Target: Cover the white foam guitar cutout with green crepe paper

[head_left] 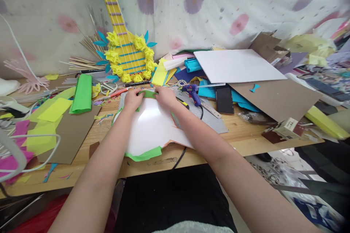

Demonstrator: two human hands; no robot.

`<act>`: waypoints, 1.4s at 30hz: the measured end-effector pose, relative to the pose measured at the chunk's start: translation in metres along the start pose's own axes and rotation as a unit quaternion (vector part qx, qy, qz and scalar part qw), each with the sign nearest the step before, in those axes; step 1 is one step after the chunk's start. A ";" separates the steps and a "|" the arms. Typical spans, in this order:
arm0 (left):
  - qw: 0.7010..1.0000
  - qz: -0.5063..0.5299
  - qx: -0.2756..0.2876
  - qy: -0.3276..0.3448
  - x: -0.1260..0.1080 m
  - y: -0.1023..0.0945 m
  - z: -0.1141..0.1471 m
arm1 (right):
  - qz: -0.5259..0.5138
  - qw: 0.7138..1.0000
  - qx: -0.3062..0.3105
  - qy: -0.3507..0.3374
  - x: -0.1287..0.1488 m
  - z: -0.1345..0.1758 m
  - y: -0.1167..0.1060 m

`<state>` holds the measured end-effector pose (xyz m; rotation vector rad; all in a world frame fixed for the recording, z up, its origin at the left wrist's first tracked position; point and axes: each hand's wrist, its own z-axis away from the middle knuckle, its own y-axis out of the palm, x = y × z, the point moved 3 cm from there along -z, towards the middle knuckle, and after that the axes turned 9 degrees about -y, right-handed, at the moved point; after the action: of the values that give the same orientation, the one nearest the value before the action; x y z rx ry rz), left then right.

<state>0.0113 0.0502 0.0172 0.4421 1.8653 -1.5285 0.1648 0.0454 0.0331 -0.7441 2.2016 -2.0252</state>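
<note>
A white board cutout (153, 127) with curved edges lies on the wooden table in front of me. Green paper strips (147, 154) edge it at the near side and along the left. At the far edge, my left hand (133, 100) and my right hand (165, 98) are closed on a green paper strip (149, 94), one at each end of it. Their fingertips are partly hidden behind the strip. Beyond my right hand lie a blue glue gun (193, 93), a yellow utility knife (182, 102) and a metal ruler (211, 109).
A yellow paper guitar (128, 54) with paper flowers stands at the back. Scissors (108, 87) and a green paper roll (82, 94) lie left. A phone (224, 99), white board (237, 66) and brown cardboard (276, 98) are right. The cable (179, 158) hangs over the front edge.
</note>
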 end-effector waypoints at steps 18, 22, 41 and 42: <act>0.999 0.016 -0.007 -0.036 0.009 -0.001 -0.002 | 0.022 0.996 0.087 -0.024 -0.004 0.010 -0.031; 0.999 0.025 0.012 -0.032 0.014 0.004 -0.006 | 0.052 0.989 0.138 -0.020 -0.025 0.028 -0.044; 0.997 0.075 0.027 -0.017 0.009 0.006 -0.011 | -0.077 0.966 -0.077 0.236 -0.141 0.052 -0.007; 0.999 0.012 0.039 -0.011 0.007 0.007 -0.009 | -0.092 0.963 -0.086 0.240 -0.143 0.051 -0.005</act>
<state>0.0080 0.0590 0.0082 0.4789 1.7819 -1.5883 0.3106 0.0525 -0.0087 -0.5270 2.6864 -2.3285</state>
